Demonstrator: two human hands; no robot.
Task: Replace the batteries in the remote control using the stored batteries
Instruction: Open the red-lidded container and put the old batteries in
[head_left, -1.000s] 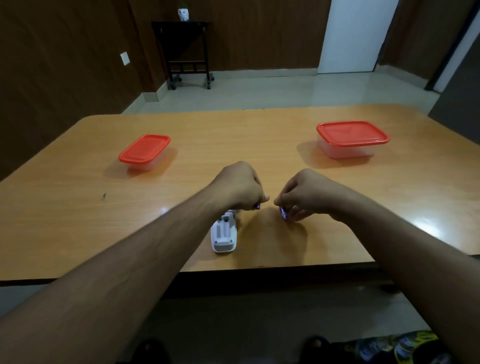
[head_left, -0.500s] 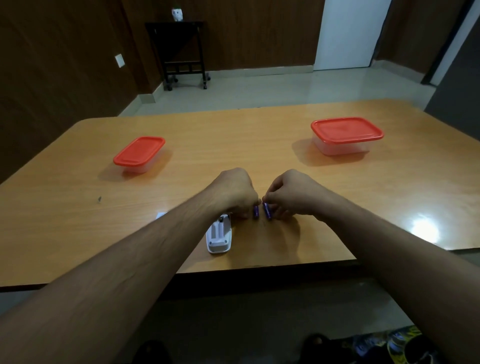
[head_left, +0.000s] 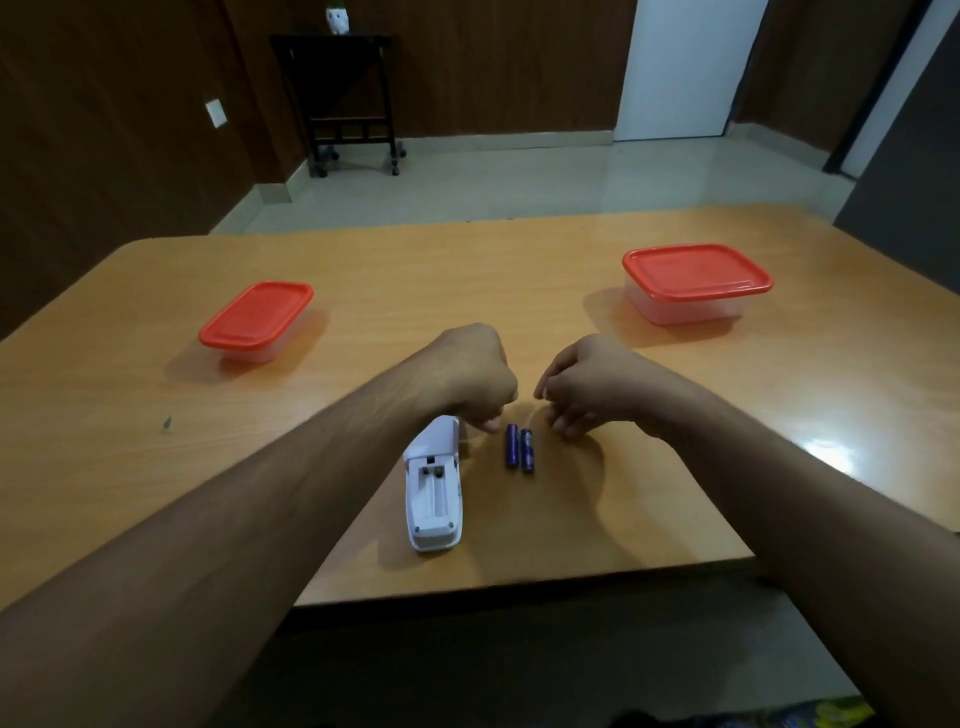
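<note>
Purple batteries (head_left: 520, 447) lie beside open remote (head_left: 434, 491)

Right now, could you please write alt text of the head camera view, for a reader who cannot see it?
Two blue batteries lie side by side on a wooden table, just beyond an open white remote control with its battery bay empty. The left hand and right hand hover above them, holding nothing. Two closed red-lidded containers stand farther back, one left, one right.

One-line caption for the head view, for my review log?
Both hands, left hand and right hand, hover empty above two purple batteries beside the open, empty remote; both red-lidded containers are closed.
</note>
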